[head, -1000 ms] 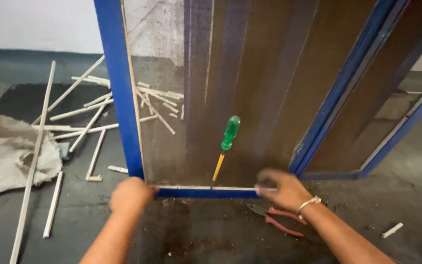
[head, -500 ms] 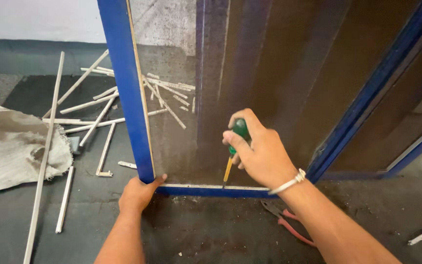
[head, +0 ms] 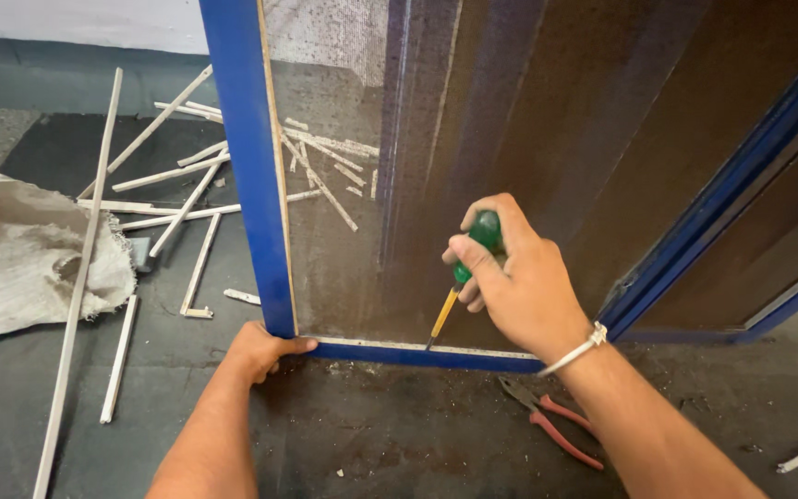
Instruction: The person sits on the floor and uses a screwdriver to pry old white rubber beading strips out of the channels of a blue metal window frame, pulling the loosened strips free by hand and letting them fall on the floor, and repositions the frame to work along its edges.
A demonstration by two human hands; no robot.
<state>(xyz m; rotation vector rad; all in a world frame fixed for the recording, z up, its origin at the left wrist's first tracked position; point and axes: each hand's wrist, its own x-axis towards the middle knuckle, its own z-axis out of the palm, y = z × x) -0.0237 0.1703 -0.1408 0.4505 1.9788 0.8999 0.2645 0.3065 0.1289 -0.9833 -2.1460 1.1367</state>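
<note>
Blue screen frame (head: pixel 247 176) stood upright on the floor (head: pixel 399 444), mesh (head: pixel 528 139) stretched across it. Left hand (head: pixel 256 351) gripped the bottom corner, fingers wrapped shut around it, likely to steady the frame. Right hand (head: pixel 514 277) was closed on a green-handled screwdriver (head: pixel 464 268), tip down at the strip along the bottom rail, apparently prying there. Sack (head: pixel 30 249) lay at left, contents not visible. Loose metal strips (head: pixel 187 199) scattered behind. Red pliers (head: pixel 551 425) lay just beside the rail.
</note>
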